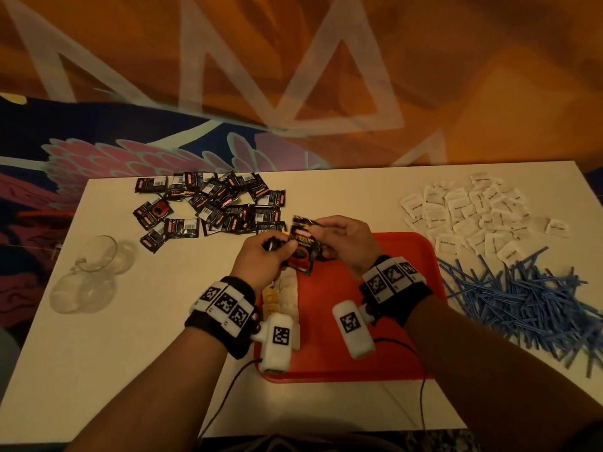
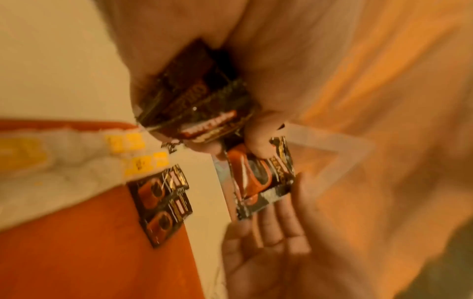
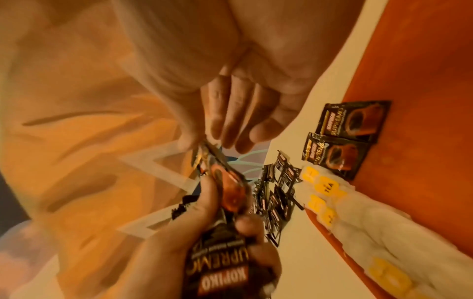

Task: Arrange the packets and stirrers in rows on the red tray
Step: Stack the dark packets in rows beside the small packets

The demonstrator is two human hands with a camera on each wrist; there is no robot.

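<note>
1. Head view first: the left hand [image 1: 261, 256] grips a small stack of black coffee packets [image 1: 298, 252] above the far edge of the red tray [image 1: 408, 321], and the right hand [image 1: 346, 243] pinches the top one, a single packet [image 2: 258, 178], to peel it off.
2. Two coffee packets [image 3: 345, 139] already lie flat at the tray's far-left corner, next to a row of white sachets with yellow tags [image 1: 284, 295] along the left edge.
3. Risk imo: the stack is slippery foil, so pulling one could drag a second out or fan the rest onto the tray, knocking the laid row crooked.
4. Around: loose coffee packet pile [image 1: 212, 203] at the tabletop's far left, white sugar packets [image 1: 473, 213] far right, blue stirrers [image 1: 528, 301] heaped at the right edge touching the tray, glass cups [image 1: 88, 275] left. Nothing blocks the tray's open middle.
</note>
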